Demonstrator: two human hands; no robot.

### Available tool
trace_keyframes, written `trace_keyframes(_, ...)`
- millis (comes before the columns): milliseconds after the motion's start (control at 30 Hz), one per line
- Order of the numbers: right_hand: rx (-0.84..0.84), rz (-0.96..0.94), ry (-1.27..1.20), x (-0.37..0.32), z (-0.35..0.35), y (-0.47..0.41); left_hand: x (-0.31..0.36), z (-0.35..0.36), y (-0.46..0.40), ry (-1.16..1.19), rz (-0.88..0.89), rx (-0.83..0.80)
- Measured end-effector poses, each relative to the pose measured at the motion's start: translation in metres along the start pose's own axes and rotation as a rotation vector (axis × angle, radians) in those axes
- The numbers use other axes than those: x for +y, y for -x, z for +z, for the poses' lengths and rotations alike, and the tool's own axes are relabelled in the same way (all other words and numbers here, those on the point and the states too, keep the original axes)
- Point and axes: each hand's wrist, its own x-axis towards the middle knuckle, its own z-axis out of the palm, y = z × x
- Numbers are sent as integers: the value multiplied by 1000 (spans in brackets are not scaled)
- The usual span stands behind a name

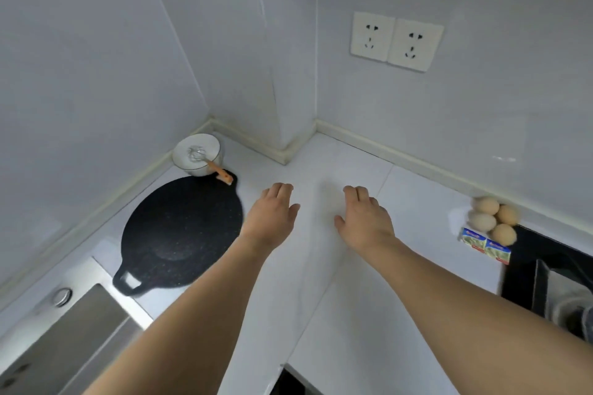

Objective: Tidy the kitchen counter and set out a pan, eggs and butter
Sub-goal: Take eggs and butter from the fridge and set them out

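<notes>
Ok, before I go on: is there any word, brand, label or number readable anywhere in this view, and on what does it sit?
Nothing can be read for certain.
Two small green-and-white butter packets by the four brown eggs: a blue band with red print, too blurred to read.
Two white wall sockets: only pin holes, no text visible.
Black speckled flat pan, white bowl with orange-handled whisk: no markings visible.

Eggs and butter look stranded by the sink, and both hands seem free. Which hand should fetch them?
Probably the right hand. It hovers open on the same side as the eggs and butter, with bare counter between. The left hand sits by the pan and would have to cross over.
</notes>
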Motion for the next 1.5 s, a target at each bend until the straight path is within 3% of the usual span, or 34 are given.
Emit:
trace_keyframes(333, -45, -199, -99, -129, -5, -79, -134, -68, -4, 182, -346, 234)
trace_keyframes(567, -207, -171, -387, -200, -2, -156, -203, -86, -37, 452, -659, 282)
trace_keyframes(733, -277, -154, -375, -237, 11, -202, -225, -74, -69, 680, -779, 351)
trace_keyframes(900, -337, -92, -349, -255, 32, -241, -253, -53, -102, 712, -895, 348)
trace_keyframes(1133, -386, 24, -361, -261, 64, -278, -267, -30, -124, 684, -956, 278)
trace_keyframes(1300, -439, 53, -544, -260, 92, -288, -266, -25, -133, 655, -1019, 311)
trace_keyframes(1500, -401, 75, -641, -247, 87, -270, -244, -40, -127, 555, -969, 323)
